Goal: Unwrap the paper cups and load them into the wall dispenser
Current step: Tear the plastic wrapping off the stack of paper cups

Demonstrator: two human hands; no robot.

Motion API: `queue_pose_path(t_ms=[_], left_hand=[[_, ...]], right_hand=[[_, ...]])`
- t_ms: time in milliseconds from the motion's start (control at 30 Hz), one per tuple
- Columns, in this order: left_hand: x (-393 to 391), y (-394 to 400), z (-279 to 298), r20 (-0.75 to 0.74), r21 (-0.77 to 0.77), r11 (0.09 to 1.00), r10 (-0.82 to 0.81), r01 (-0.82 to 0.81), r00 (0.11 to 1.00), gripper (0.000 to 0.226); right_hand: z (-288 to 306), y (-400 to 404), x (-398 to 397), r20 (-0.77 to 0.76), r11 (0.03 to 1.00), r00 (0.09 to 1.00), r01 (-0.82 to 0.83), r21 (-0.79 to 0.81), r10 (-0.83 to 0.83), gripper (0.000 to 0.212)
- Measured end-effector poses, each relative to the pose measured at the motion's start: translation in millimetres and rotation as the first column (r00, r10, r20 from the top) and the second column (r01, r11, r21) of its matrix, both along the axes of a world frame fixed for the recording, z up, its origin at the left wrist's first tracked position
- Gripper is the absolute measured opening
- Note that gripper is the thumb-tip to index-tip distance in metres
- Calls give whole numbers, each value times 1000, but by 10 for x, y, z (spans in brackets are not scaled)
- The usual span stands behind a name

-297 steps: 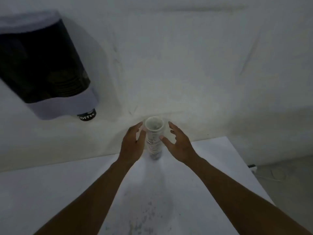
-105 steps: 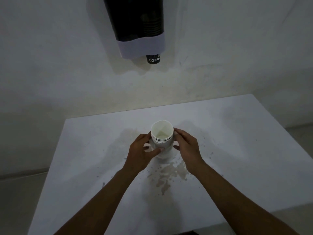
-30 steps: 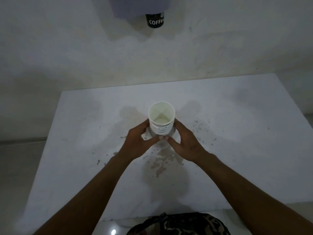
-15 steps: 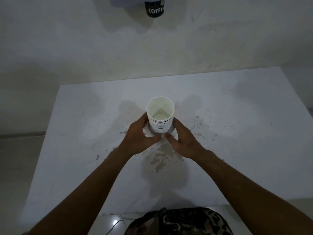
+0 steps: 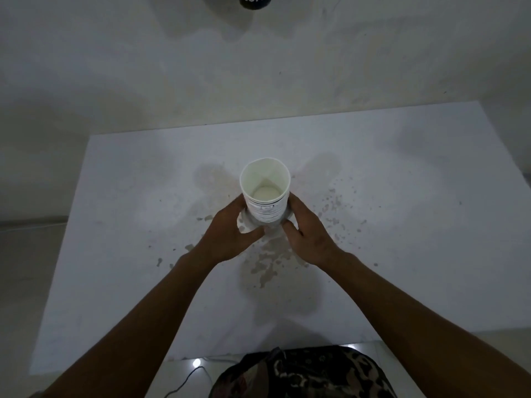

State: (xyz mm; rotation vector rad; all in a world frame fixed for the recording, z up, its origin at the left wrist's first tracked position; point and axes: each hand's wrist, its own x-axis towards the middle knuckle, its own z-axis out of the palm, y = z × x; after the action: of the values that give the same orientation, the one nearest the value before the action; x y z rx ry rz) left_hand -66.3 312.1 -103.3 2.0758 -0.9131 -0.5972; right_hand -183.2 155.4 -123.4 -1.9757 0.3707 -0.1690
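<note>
head view: we see the step as pushing the wrap down
left hand (image 5: 230, 234): curled on the bunched wrapper (image 5: 244, 222); we'd pull evenly
cup stack (image 5: 265, 196): upright on the tabletop (image 5: 402, 196); keep it vertical
right hand (image 5: 309, 234): curled around the stack's base

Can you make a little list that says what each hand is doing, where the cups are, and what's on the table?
cups: stack of paper cups standing upright, open end up
wrapper: clear plastic bunched low around the stack
left hand: gripping the stack's lower part
right hand: gripping the other side
table: white, with brownish stains
dispenser: only a black cup shows at the top edge
</note>
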Motion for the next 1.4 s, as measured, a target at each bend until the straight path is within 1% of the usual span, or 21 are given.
queue_pose_path(t_ms=[67, 133, 200, 267, 400, 567, 667, 733, 800, 867, 900, 933, 967, 1000, 1067, 1100, 1167, 1233, 1300, 1333, 1400], left_hand=[[-5, -61, 48, 15, 1, 999, 37, -37, 999, 70], [-23, -103, 62, -23, -42, 994, 103, -104, 994, 74], [-39, -112, 37, -58, -68, 988, 135, -139, 989, 76], [-42, -107, 12, -64, -64, 989, 127, -131, 990, 76], [1, -76, -44, -91, -49, 995, 81, -85, 993, 74], [31, -36, -140, -158, -15, 999, 48, -51, 986, 72], [52, -29, -123, -194, -8, 998, 62, -64, 979, 73], [65, -6, -97, -271, -11, 993, 108, -116, 956, 71], [34, 30, -69, -359, -26, 972, 210, -235, 909, 59], [-40, 56, -44, -477, -76, 912, 321, -402, 818, 48], [-79, 57, -33, -510, -90, 882, 358, -462, 782, 42], [-123, 56, -20, -512, -92, 864, 386, -496, 767, 36], [-160, 49, -16, -513, -97, 850, 403, -518, 758, 33], [-191, 44, -10, -521, -112, 836, 411, -538, 748, 32], [-237, 17, -7, -563, -138, 802, 419, -581, 712, 31], [-263, 8, -10, -588, -141, 784, 425, -605, 688, 31], [-303, 8, -44, -628, -133, 748, 444, -650, 639, 31], [-331, 16, -93, -651, -128, 725, 453, -677, 609, 31], [-340, 16, -134, -661, -119, 711, 465, -693, 590, 30], [-337, 9, -152, -655, -114, 708, 474, -697, 589, 30], [-325, -19, -189, -647, -98, 694, 500, -713, 575, 28]], right_hand=[[-24, 17, 15, -14, 1000, 1000, 12, 2, -12, 55], [-44, 21, 23, -16, 1000, 1000, 19, 9, -19, 55], [-58, -15, 11, -28, 1000, 1000, 9, 10, -9, 55], [-69, -74, -2, -24, 1000, 1000, -18, 8, 18, 56], [-6, -109, 2, 78, 997, 994, -72, 21, 70, 63], [28, -164, 20, 40, 994, 994, -105, -13, 106, 60], [6, -222, 9, 35, 988, 988, -148, -44, 149, 58], [-42, -231, -6, 83, 986, 984, -149, -73, 154, 56], [-108, -210, -26, 102, 992, 989, -100, -71, 107, 53], [-160, -177, -31, 75, 997, 996, -43, -60, 48, 51], [-175, -166, -27, 45, 999, 999, -14, -46, 16, 49], [-160, -146, -20, 11, 1000, 1000, 19, -7, -19, 47], [-133, -130, -6, -24, 996, 998, 63, 67, -62, 44], [-85, -116, 12, -58, 977, 992, 117, 181, -108, 41], [9, -109, 54, -127, 874, 974, 226, 431, -189, 34], [47, -107, 61, -148, 812, 966, 258, 523, -212, 31], [80, -101, 60, -166, 706, 956, 291, 646, -241, 26], [80, -85, 46, -201, 621, 937, 341, 706, -285, 25], [69, -71, 42, -255, 563, 908, 407, 719, -332, 21], [63, -63, 45, -281, 548, 896, 435, 714, -345, 19], [58, -41, 75, -330, 559, 871, 488, 671, -364, 17]])
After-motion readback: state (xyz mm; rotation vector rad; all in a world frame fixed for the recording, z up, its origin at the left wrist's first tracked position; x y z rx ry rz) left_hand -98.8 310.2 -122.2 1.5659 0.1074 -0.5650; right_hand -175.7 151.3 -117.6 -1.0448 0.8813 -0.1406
